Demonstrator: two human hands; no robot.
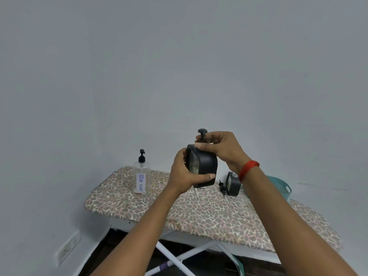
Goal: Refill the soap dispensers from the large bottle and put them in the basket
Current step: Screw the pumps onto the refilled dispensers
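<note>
In the middle of the frame, the left hand (pixel 186 172) holds the black soap dispenser (pixel 202 166) up above the worktop (pixel 199 212). The right hand (pixel 221 148) grips its pump top (pixel 202 134). It looks like the top is being twisted. Which way, I cannot tell. The large bottle (pixel 141 176) stands at the left.
</note>
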